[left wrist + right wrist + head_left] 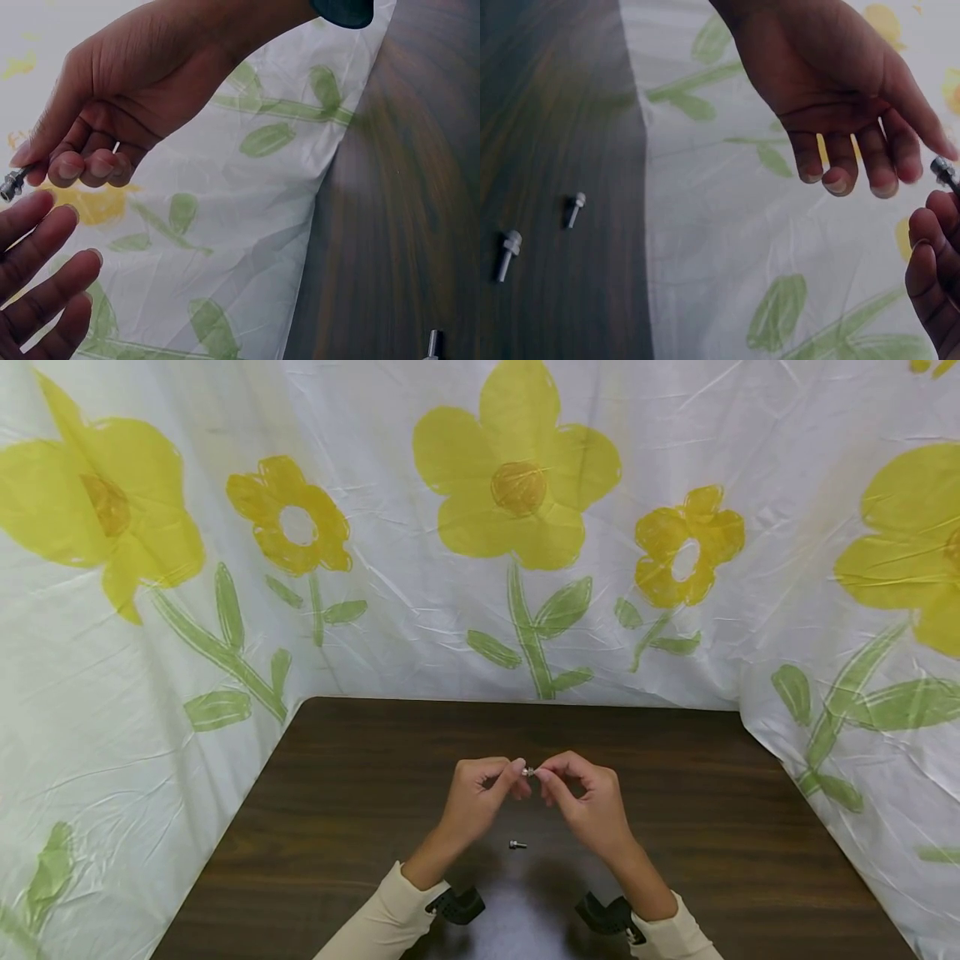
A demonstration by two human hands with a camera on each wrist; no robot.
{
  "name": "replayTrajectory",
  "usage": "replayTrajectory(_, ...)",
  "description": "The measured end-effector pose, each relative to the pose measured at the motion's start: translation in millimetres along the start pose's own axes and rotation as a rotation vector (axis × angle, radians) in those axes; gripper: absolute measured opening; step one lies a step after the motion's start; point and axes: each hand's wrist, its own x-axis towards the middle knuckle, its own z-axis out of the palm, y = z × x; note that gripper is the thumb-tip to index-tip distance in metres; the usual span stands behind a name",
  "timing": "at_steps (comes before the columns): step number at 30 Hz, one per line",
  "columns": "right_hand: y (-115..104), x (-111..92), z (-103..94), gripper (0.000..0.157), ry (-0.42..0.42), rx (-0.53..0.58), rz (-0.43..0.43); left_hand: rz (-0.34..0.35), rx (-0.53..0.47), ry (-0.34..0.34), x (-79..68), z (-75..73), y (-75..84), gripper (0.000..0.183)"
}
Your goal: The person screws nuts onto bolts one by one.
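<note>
Between the fingertips of both hands is a small metal bolt (528,772), with a wider nut-like part (946,174) beside its head. My left hand (480,789) pinches it by the shank between thumb and forefinger, its other fingers curled in. From the opposite side, my right hand (588,797) brings thumb and forefinger together on the bolt's head end; its remaining fingers (840,176) hang loosely below. On the table under the hands lies another bolt (517,844). The right wrist view has two loose bolts, a nearer one (510,251) and a farther one (577,206).
A dark wood-grain table (360,785) lies beneath both hands. White sheeting printed with yellow flowers (375,635) hangs behind it and along both sides. Black wrist straps with cameras (456,906) sit at the cuffs of the cream sleeves (390,914).
</note>
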Motion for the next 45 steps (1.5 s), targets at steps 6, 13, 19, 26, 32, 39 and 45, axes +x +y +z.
replayTrajectory(6, -1.7, 1.0, 1.7, 0.028, -0.004, 0.002, -0.002, 0.025, -0.041, -0.005, -3.5, -3.1, -5.6, 0.028)
replayTrajectory(13, 0.5, -0.6, 0.7, 0.027, -0.012, 0.013, -0.002, 0.118, -0.02, 0.002, -4.9, -1.6, -11.5, 0.028)
replayTrajectory(19, 1.8, -2.1, -0.8, 0.023, -0.01, 0.005, -0.001, 0.093, 0.012, 0.033, -4.0, 0.7, -7.9, 0.019)
replayTrajectory(26, 0.4, -1.3, -0.2, 0.02, 0.002, -0.003, -0.004, 0.028, 0.017, 0.037, -1.2, 3.1, 0.0, 0.02)
replayTrajectory(32, 1.0, -1.5, -0.5, 0.02, 0.005, -0.021, 0.01, -0.023, 0.0, 0.035, -1.0, 2.9, 2.3, 0.037)
replayTrajectory(39, 1.5, -2.0, -0.8, 0.021, 0.002, -0.022, 0.011, -0.051, -0.038, 0.049, -4.8, 1.2, -1.8, 0.01)
replayTrajectory(45, 2.6, -2.5, -0.8, 0.024, -0.002, -0.012, 0.004, 0.108, -0.041, 0.066, -4.3, 0.5, -8.8, 0.03)
